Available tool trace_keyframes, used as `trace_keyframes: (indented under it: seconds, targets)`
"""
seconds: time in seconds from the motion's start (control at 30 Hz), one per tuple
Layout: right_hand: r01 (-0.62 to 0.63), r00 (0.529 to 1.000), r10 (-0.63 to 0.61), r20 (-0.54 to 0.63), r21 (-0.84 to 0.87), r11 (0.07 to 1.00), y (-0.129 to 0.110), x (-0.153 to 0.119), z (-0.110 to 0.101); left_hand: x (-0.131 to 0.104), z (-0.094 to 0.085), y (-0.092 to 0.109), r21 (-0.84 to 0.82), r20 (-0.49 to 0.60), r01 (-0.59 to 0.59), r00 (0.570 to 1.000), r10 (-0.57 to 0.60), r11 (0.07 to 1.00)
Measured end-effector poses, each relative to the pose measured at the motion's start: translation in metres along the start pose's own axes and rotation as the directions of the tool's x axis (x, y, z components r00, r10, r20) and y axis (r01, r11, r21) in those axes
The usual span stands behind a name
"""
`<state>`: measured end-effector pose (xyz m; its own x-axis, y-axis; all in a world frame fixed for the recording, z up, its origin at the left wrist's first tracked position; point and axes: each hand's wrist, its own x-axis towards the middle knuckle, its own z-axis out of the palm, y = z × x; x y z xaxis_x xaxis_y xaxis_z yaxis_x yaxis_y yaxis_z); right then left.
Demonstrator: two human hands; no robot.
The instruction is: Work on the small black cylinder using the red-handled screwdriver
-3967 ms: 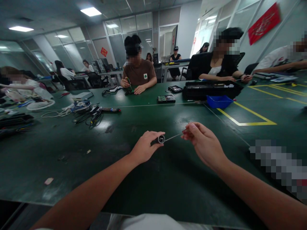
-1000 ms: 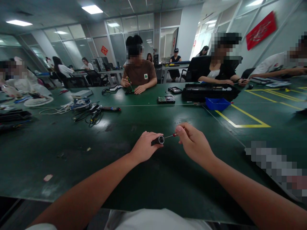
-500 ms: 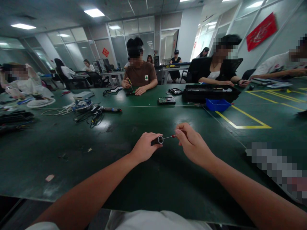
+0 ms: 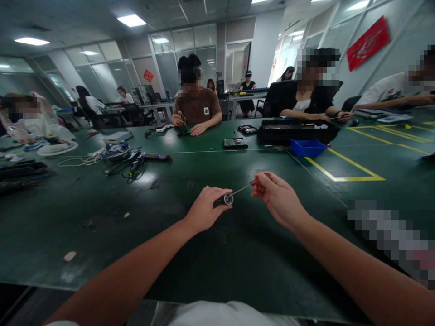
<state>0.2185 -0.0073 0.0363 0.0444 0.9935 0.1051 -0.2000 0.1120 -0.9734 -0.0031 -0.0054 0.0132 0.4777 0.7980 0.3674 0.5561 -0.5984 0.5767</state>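
The left hand (image 4: 205, 209) grips a dark cylinder (image 4: 228, 198), unlabelled as far as visible, its ringed open end facing the wearer. The right hand (image 4: 277, 194) pinches a red-handled screwdriver (image 4: 242, 189), its shaft slanting near-left to the cylinder's rim.

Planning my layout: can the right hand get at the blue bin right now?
Probably, with a stretch: only tabletop lies between the right hand and the blue bin, though it holds a thin tool.

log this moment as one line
left hand: grips dark cylinder | right hand: holds thin-shafted tool, shaft at cylinder's open end | blue bin: on table
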Motion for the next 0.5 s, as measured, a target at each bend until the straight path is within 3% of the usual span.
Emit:
trace_keyframes:
  seconds: [0.1, 0.23, 0.37, 0.5]
  targets:
    - [0.112, 0.993, -0.115, -0.025, -0.105, 0.988, 0.000, -0.002, -0.001, -0.001, 0.001, -0.004, 0.001, -0.023, 0.015, 1.000, -0.015, 1.000]
    - [0.234, 0.972, -0.228, 0.056, -0.270, 0.934, -0.003, -0.009, -0.001, -0.001, 0.001, -0.005, -0.006, -0.038, 0.045, 0.998, -0.045, 0.999]
    - [0.283, 0.959, -0.254, 0.124, -0.423, 0.861, -0.004, -0.014, -0.001, 0.000, -0.002, -0.002, -0.002, -0.047, 0.066, 0.997, -0.066, 0.998]
    - [0.332, 0.941, -0.252, 0.227, -0.457, 0.825, -0.003, -0.019, -0.001, -0.001, -0.003, -0.005, 0.006, -0.060, 0.045, 0.997, -0.044, 0.999]
